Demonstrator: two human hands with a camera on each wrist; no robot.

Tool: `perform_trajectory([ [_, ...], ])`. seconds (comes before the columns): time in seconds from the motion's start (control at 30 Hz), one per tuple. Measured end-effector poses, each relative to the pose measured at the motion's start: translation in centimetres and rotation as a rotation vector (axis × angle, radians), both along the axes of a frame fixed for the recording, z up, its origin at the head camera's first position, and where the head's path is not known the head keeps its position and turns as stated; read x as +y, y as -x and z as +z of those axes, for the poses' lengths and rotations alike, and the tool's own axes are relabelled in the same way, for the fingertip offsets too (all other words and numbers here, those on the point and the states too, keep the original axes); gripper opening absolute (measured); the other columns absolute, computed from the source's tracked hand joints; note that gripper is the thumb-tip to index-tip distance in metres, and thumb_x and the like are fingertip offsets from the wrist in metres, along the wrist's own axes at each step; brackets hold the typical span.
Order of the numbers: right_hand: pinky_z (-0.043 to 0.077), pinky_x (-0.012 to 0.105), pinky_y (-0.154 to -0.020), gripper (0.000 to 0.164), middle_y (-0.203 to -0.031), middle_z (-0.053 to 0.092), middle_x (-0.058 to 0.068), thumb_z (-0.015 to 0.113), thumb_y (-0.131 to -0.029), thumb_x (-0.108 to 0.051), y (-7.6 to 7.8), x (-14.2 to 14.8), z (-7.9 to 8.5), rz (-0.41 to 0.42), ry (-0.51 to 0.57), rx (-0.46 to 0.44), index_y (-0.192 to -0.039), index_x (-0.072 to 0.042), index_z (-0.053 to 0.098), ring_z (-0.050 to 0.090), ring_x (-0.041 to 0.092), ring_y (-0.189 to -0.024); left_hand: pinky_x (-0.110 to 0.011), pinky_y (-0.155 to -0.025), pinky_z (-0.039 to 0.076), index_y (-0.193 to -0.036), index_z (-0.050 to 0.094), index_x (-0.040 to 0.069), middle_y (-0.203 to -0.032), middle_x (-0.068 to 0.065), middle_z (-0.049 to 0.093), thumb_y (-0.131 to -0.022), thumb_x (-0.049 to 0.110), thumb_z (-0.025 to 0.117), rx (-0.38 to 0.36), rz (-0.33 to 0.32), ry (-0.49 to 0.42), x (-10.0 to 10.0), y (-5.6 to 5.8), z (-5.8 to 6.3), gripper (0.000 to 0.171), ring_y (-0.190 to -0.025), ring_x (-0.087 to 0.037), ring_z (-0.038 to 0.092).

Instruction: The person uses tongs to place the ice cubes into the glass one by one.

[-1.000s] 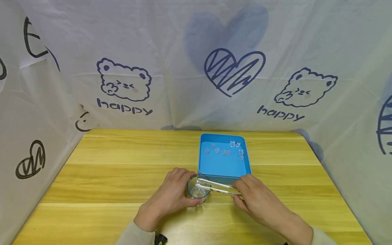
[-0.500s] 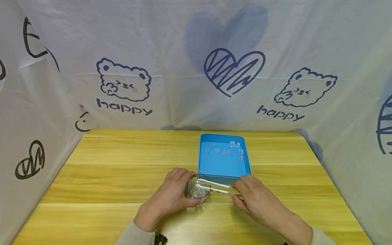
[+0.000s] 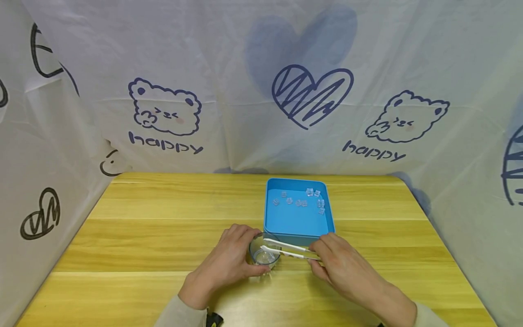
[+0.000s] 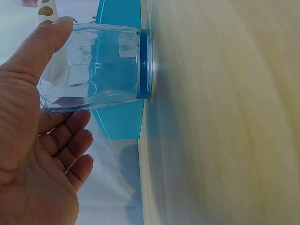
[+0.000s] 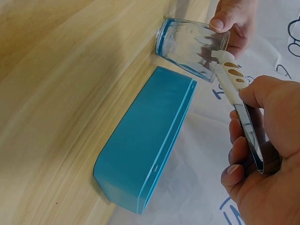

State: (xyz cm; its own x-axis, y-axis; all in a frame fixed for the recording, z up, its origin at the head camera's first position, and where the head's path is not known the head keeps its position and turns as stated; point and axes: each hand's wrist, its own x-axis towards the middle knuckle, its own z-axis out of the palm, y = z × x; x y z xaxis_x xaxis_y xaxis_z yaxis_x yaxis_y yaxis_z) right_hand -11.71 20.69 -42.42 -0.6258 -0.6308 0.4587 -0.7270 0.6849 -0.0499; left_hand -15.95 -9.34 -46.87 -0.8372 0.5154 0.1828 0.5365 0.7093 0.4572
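Left hand grip pinches the upright glass low in the middle of the head view, while the right hand grip pinches tongs at its mouth, which could knock the rim and tip it over.

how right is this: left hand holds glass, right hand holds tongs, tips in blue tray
No: in the right wrist view the tongs end at the mouth of the glass, not in the blue tray. The left hand does hold the glass, the right hand the tongs.

Right hand grips tongs; left hand holds glass.
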Motion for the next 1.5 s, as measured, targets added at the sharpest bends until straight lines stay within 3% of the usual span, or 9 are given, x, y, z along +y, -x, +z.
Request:
perform_trajectory([
  [0.5, 0.054, 0.028, -0.071, 0.022, -0.095, 0.064, -0.001, 0.058, -0.108, -0.028, 0.0, 0.1, -0.2, -0.002, 0.004, 0.0, -0.104, -0.008, 0.067, 0.055, 0.01, -0.085, -0.051, -0.114, 0.044, -0.141, 0.062, 0.006, -0.134, -0.009, 0.064, -0.077, 0.056, 0.09, -0.007, 0.004, 0.002, 0.1, 0.1, -0.1, 0.086, -0.126, -0.029, 0.054],
  [1.17, 0.054, 0.027, -0.071, 0.033, -0.095, 0.063, -0.001, 0.047, -0.112, -0.034, 0.1, 0.2, -0.4, -0.006, 0.01, -0.014, -0.104, -0.008, 0.067, 0.055, 0.011, -0.085, -0.053, -0.115, 0.043, -0.141, 0.061, 0.006, -0.135, -0.01, 0.064, -0.077, 0.053, 0.091, -0.019, 0.004, -0.009, 0.2, 0.1, -0.2, 0.085, -0.127, -0.031, 0.054],
  [1.4, 0.053, 0.024, -0.069, 0.015, -0.095, 0.063, 0.0, 0.066, -0.103, -0.023, 0.3, 0.6, 0.4, -0.04, 0.03, -0.034, -0.105, -0.008, 0.066, 0.053, 0.01, -0.085, -0.051, -0.112, 0.045, -0.14, 0.062, 0.005, -0.133, -0.01, 0.064, -0.076, 0.053, 0.092, -0.01, 0.007, -0.009, 0.2, 0.1, -0.2, 0.085, -0.125, -0.03, 0.054],
  [1.5, 0.052, 0.025, -0.068, 0.015, -0.096, 0.063, 0.0, 0.065, -0.103, -0.022, 0.7, 1.0, 0.7, -0.043, 0.051, -0.021, -0.106, -0.007, 0.065, 0.053, 0.01, -0.085, -0.051, -0.112, 0.045, -0.139, 0.062, 0.005, -0.132, -0.009, 0.065, -0.076, 0.053, 0.092, -0.01, 0.006, -0.009, 0.2, 0.1, -0.2, 0.084, -0.125, -0.029, 0.054],
])
